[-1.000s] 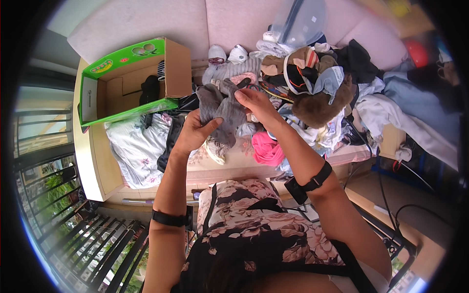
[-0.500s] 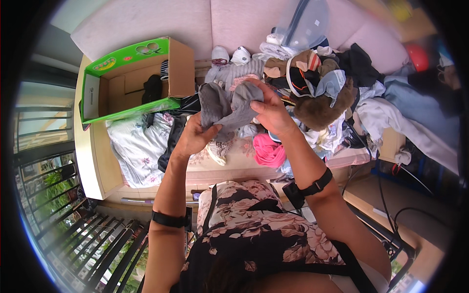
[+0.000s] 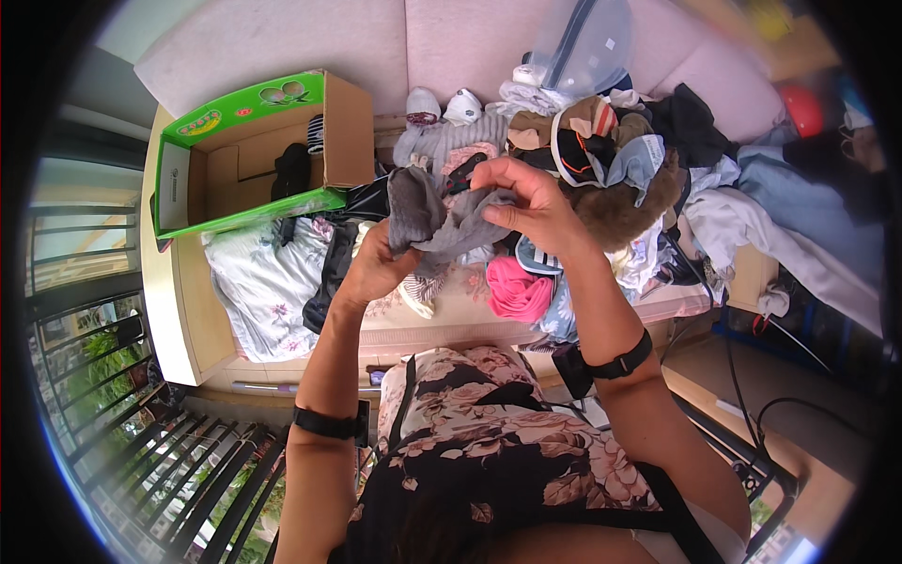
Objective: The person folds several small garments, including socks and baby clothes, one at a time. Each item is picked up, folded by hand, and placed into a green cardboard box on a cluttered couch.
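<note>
Head view: grey socks [image 3: 437, 218] gripped between both hands [image 3: 451, 235].

I see my left hand [image 3: 371, 268] and right hand [image 3: 531, 202] gripping a grey sock [image 3: 437, 221] of soft, matt knit cloth, slightly fuzzy. Behind it, the clothes pile [image 3: 601, 179] is mixed fabric: ribbed knit, smooth cotton, one brown furry piece [image 3: 615, 211]. At the bed's left edge, the box [image 3: 254, 150] is matt brown cardboard with a glossy green printed outside. The bag [image 3: 578, 42] on top looks like translucent, shiny plastic.
</note>
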A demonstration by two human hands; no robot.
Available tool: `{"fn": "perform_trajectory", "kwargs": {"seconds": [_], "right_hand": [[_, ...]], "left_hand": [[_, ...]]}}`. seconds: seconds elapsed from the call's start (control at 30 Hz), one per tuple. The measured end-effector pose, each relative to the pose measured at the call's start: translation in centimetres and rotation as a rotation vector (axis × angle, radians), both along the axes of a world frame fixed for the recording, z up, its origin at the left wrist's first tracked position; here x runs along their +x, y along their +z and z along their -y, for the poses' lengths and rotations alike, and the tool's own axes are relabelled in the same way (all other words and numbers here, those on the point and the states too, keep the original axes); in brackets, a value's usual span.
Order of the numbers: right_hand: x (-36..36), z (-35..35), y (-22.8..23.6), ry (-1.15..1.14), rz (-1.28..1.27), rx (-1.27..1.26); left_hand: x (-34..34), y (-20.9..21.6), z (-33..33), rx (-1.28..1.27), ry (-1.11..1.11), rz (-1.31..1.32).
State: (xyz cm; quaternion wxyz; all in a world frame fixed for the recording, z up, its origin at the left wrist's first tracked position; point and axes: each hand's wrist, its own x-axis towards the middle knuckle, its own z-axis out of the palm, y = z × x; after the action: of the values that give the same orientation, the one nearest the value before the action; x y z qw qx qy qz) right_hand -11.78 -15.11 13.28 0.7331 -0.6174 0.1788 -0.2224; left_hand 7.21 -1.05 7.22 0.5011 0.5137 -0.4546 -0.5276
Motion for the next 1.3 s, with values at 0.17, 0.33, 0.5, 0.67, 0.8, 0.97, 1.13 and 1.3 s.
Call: {"fn": "perform_trajectory", "kwargs": {"seconds": [0.17,0.33,0.5,0.67,0.8,0.97,1.13,1.3], "right_hand": [[1.9,0.6,0.9,0.114,0.02,-0.145],[4.0,2.5,-2.4,0.015,-0.332,-0.124],[3.5,1.9,-4.2,0.207,-0.229,0.122],[3.9,2.8,-3.2,0.047,-0.227,-0.186],[4.3,2.1,-2.8,-0.093,-0.147,-0.614],[4.1,1.7,-3.6,-0.224,-0.12,-0.895],[4.1,2.1,-3.1,-0.365,-0.106,-0.662],[4.6,0.9,0.3,-0.578,-0.023,-0.318]], "left_hand": [[-1.4,1.6,0.5,-0.092,-0.118,0.085],[-1.3,1.7,0.4,-0.037,-0.182,-0.104],[0.3,0.1,0.4,0.068,-0.261,-0.338],[-0.2,-1.7,0.5,0.163,-0.176,-0.502],[-2.8,-3.4,0.5,0.316,-0.08,-0.389],[-4.1,-5.3,0.6,0.439,0.002,-0.466],[-4.0,-6.2,0.2,0.158,-0.001,-0.646],[-5.7,-5.5,1.5,0.102,0.335,-0.735]]}}
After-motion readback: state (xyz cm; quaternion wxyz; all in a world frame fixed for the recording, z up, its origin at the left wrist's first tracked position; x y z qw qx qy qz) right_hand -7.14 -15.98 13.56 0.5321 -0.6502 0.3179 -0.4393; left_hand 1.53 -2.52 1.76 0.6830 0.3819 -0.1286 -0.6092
